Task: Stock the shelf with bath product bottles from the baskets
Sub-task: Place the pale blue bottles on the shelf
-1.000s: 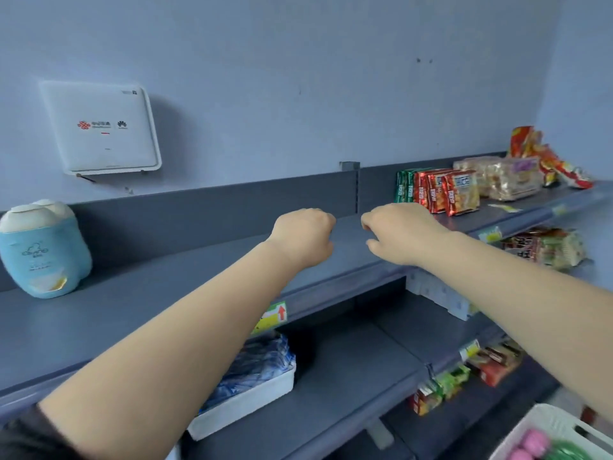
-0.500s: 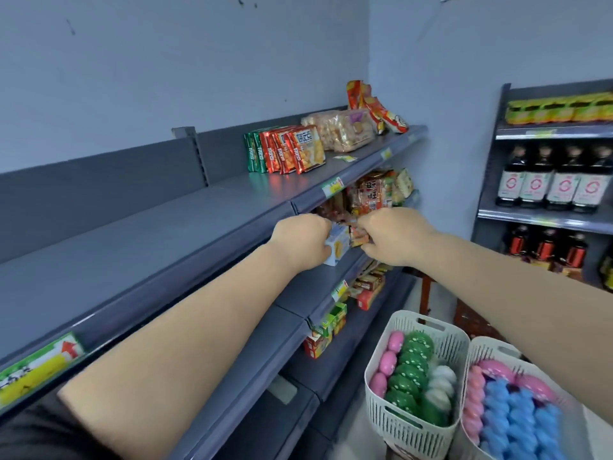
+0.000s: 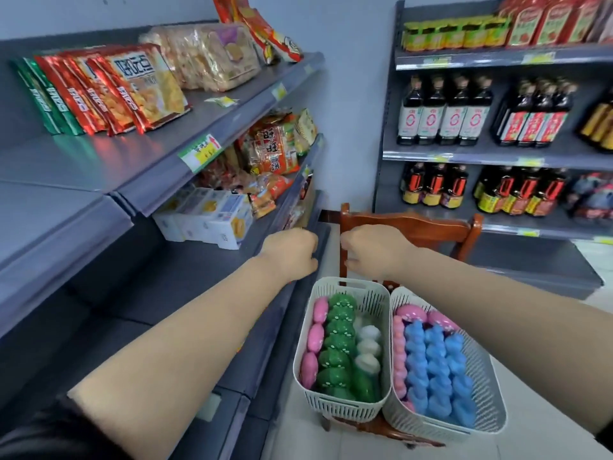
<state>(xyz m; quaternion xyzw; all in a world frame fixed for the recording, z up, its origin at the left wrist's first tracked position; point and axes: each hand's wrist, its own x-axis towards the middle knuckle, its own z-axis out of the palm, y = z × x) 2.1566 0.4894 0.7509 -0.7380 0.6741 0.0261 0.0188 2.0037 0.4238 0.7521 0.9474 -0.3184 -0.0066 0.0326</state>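
Hands: your left hand [image 3: 292, 249] and right hand [image 3: 373, 249] are clenched, holding nothing.
Risk: packed bottles [image 3: 338, 343] jam together; a hasty pull tips the baskets [image 3: 345, 405] off the chair [image 3: 411, 227].

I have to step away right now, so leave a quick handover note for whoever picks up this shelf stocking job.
Left hand: curled, holding nothing, over the shelf edge.
Right hand: curled, holding nothing, above the baskets.
Left basket, on a wooden chair: pink, green and pale bottles, packed full.
Right basket: blue bottles with pink ones along the left and back.
Grey shelf beside the left arm: bare where visible, white cartons farther back.
Done: no bath bottles visible on the shelves.
Left: move all bottles from both baskets to the shelf.
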